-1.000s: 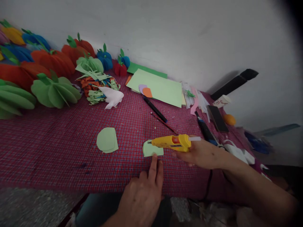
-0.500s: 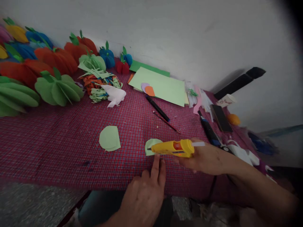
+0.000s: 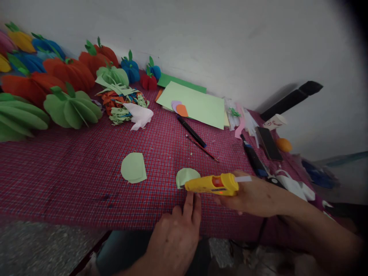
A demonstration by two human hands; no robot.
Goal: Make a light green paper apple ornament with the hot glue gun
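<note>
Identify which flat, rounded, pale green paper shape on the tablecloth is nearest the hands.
The right-hand shape, at the tip of the yellow glue gun in the right hand. The other shape lies apart, farther left, with no hand on it.

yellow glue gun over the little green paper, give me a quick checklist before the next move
1. Glue gun held in the right hand: ok.
2. Glue stick loaded: ok, its end sticks out of the rear.
3. Nozzle at the small green paper piece: ok, by its near edge.
4. Left hand well clear of the nozzle: not ok, I'd judge; two fingertips sit close by.
5. Left fingertips pinning the paper: cannot tell, the gun hides the contact.
6. Glue hot and flowing: cannot tell.
</note>
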